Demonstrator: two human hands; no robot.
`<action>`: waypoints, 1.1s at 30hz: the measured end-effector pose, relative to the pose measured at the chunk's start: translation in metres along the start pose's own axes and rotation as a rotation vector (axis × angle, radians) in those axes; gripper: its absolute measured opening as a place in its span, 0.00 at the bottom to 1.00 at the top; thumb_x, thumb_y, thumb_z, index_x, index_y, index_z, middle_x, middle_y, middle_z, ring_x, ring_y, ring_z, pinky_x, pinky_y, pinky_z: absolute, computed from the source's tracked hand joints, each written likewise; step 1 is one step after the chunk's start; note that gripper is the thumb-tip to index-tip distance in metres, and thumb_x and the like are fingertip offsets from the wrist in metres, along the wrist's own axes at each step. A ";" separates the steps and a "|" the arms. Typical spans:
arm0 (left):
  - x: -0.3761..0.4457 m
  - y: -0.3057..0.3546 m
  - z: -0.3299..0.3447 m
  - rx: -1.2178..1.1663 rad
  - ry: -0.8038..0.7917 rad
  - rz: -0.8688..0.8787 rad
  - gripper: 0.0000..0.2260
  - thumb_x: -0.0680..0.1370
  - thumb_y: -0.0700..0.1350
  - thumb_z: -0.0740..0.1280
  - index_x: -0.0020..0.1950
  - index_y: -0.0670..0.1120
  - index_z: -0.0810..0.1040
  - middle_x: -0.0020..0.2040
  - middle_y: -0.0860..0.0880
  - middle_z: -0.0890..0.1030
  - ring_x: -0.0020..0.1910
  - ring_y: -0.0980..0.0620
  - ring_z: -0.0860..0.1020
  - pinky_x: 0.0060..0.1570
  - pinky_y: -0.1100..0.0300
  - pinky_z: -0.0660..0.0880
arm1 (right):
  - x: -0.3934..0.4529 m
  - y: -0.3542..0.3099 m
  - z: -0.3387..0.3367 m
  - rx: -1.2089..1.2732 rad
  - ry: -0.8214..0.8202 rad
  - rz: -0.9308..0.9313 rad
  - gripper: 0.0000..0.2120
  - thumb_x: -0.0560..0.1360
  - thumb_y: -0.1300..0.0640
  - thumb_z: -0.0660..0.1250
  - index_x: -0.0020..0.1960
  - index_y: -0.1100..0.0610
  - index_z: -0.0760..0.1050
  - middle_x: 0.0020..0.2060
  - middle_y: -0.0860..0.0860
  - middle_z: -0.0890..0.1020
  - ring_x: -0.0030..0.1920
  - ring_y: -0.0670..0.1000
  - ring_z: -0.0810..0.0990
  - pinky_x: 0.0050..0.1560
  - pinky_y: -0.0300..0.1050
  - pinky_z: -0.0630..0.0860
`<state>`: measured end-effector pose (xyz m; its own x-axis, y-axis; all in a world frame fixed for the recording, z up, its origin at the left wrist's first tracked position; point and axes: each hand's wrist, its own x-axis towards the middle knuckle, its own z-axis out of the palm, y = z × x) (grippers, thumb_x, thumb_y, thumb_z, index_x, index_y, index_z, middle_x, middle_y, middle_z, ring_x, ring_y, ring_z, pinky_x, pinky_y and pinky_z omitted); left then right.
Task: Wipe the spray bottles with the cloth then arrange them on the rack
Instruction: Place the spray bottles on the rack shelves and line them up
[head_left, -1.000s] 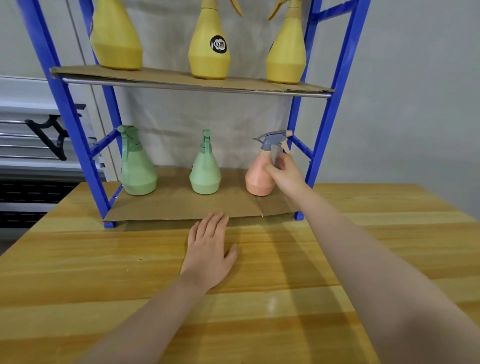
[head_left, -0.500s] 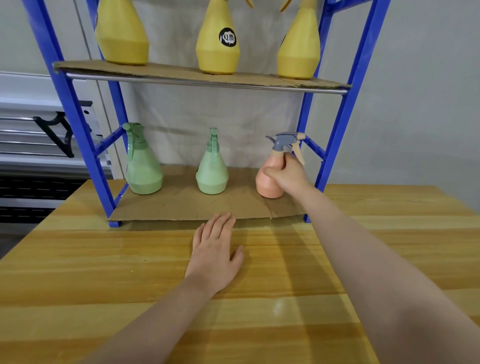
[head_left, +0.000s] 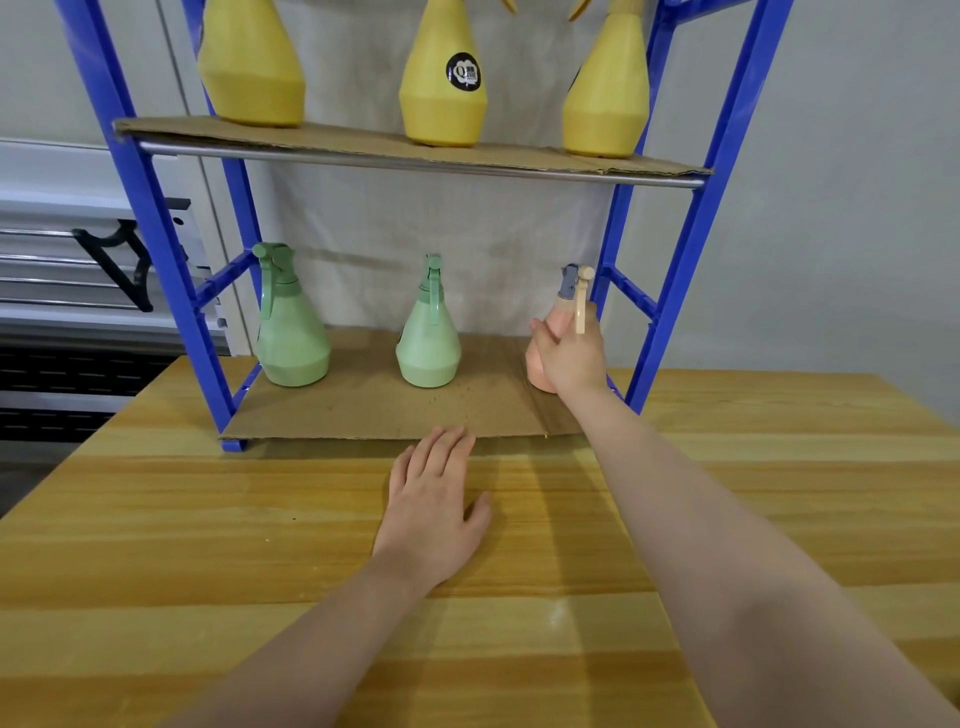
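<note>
On lower shelf (head_left: 374, 410): pink bottle (head_left: 540, 364) gripped by right hand (head_left: 571, 358), fingers wrapped round it.
Left hand (head_left: 431, 509): laid flat on counter (head_left: 208, 545), fingers straight.

left hand (head_left: 431, 512): bare, no rings | right hand (head_left: 571, 358): bare | forearms unsleeved

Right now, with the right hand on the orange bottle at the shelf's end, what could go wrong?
The orange bottle stands close to the rack's right post; turning it in the right hand could knock its trigger against the frame. It also rests on a cardboard liner, which might slide. No cloth is visible, so wiping cannot be confirmed.
</note>
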<state>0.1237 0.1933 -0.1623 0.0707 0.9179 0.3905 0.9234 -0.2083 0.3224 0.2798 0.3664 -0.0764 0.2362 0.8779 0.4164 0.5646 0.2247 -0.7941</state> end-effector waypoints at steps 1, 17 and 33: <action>0.000 0.000 0.000 -0.001 0.002 0.000 0.29 0.79 0.57 0.56 0.78 0.50 0.54 0.78 0.54 0.55 0.78 0.55 0.48 0.77 0.51 0.47 | 0.000 0.001 0.000 -0.003 -0.008 0.006 0.26 0.77 0.46 0.67 0.68 0.58 0.65 0.49 0.49 0.72 0.49 0.51 0.73 0.48 0.44 0.70; -0.001 0.001 -0.001 -0.008 0.017 0.006 0.29 0.79 0.56 0.56 0.78 0.50 0.55 0.79 0.54 0.55 0.78 0.54 0.48 0.77 0.51 0.45 | 0.000 0.009 -0.010 0.012 -0.092 0.053 0.37 0.71 0.42 0.72 0.71 0.56 0.60 0.59 0.51 0.74 0.57 0.52 0.73 0.52 0.47 0.72; -0.001 0.004 -0.012 -0.042 -0.020 -0.057 0.26 0.79 0.53 0.57 0.77 0.51 0.59 0.77 0.54 0.59 0.77 0.55 0.53 0.76 0.51 0.46 | -0.076 0.006 -0.048 -0.071 -0.174 0.103 0.44 0.59 0.31 0.67 0.69 0.51 0.63 0.59 0.46 0.77 0.61 0.54 0.77 0.57 0.60 0.77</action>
<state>0.1225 0.1872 -0.1512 0.0258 0.9351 0.3535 0.9094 -0.1688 0.3800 0.3036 0.2805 -0.0917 0.1590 0.9557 0.2475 0.6001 0.1055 -0.7929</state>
